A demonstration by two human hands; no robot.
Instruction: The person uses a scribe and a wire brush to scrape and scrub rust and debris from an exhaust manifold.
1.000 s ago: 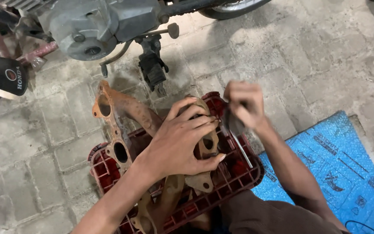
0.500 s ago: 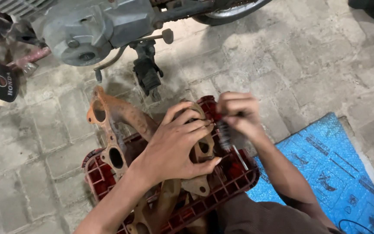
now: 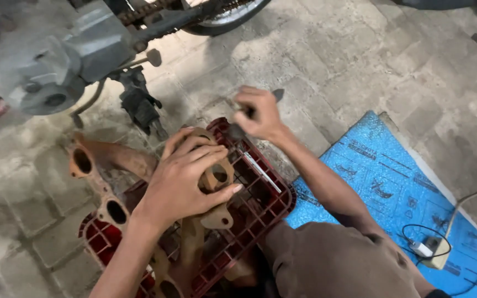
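Note:
A rusty brown metal manifold (image 3: 97, 165) with round ports lies across a dark red plastic crate (image 3: 260, 207) on the paved ground. My left hand (image 3: 186, 176) presses down flat on one flange of the manifold, fingers spread over it. Just past the crate's far corner, my right hand (image 3: 260, 113) is raised and closed around a small dark tool (image 3: 249, 110) whose ends stick out of the fist. A thin metal strip (image 3: 260, 171) lies on the crate grid below that hand.
A motorcycle engine (image 3: 56, 66), footpeg and rear wheel (image 3: 224, 14) stand at the top left. A blue printed mat (image 3: 404, 182) lies at the right with a white cable and small charger (image 3: 423, 248). My knee in brown cloth (image 3: 327, 259) is at the bottom.
My right hand has lifted up and away from the crate with the tool. The left hand stays pressed on the manifold.

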